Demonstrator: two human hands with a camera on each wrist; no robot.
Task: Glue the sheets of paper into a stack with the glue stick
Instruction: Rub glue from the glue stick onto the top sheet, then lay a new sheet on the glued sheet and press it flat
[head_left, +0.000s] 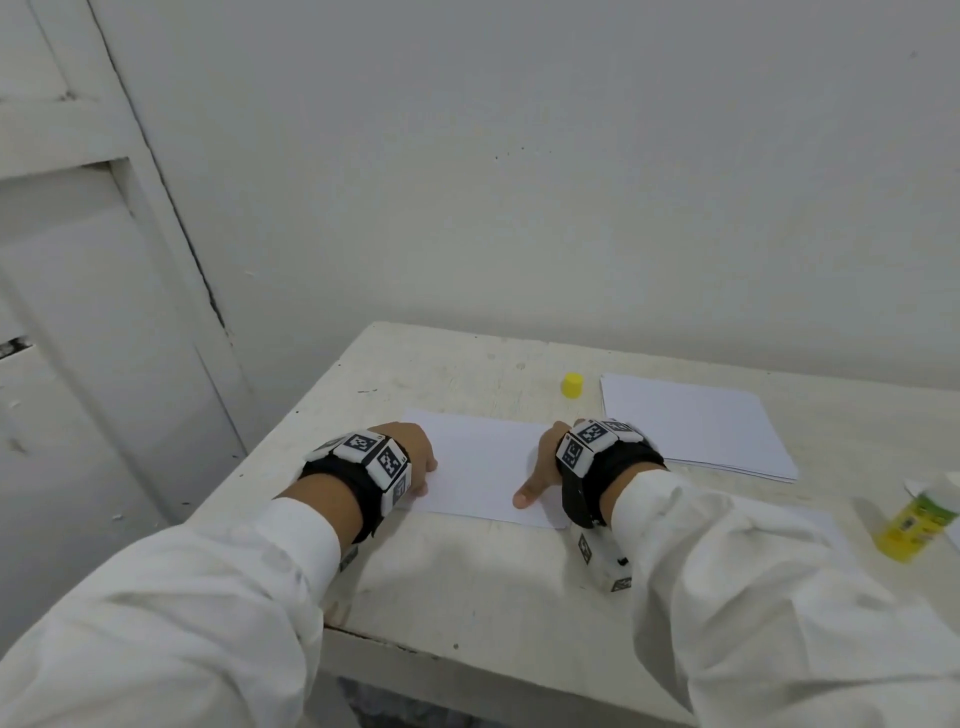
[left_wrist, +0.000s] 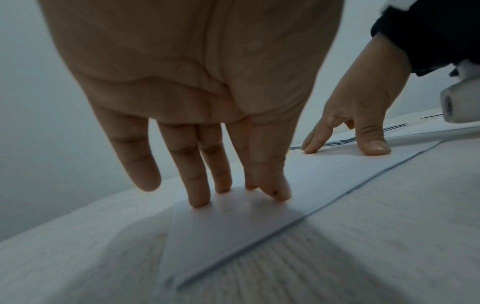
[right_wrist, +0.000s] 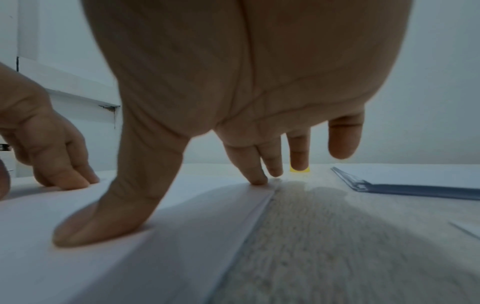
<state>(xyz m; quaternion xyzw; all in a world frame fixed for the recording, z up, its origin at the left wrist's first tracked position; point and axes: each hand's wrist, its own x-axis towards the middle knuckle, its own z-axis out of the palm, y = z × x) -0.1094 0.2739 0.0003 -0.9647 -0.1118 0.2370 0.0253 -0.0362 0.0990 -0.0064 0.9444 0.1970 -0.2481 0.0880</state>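
— Whitewashed walls and a pale panelled door (head_left: 78, 291) behind it all, and what's in front?

— A worn white painted tabletop (head_left: 467, 587) pushed against the wall. On it, a white rectangular sheet of paper (head_left: 483, 467) lies flat, right between the person's two hands.

— And the grip on each side?

— The left hand (head_left: 410, 452) sits on the sheet's left end. From the left wrist view its fingers (left_wrist: 200, 195) are nearly straight, tips pressed down on the paper near the corner, little finger lifted off. Nothing is clasped; the grip is spread apart.

— The right one?

— The right hand (head_left: 543, 467) rests on the sheet's right end. Its thumb (right_wrist: 103, 222) lies flat on the paper and the forefinger tip touches just by the right edge; the other fingers hang clear. Again an unclenched grip, pressing rather than pinching.

— Where's the rest of the paper?

— A low pile of white loose sheets (head_left: 696, 426) lies just to the right of the right hand, farther back.

— The glue?

— A yellow-green glue stick with its white top bare (head_left: 919, 519) stands near the right edge of the tabletop, well apart from both hands. Its small yellow round cap (head_left: 572, 385) stands separately, beyond the pressed sheet, just left of the pile.

— Clothing?

— White long sleeves (head_left: 208, 613), and black wrist bands carrying white blocks with black square markers (head_left: 374, 457).
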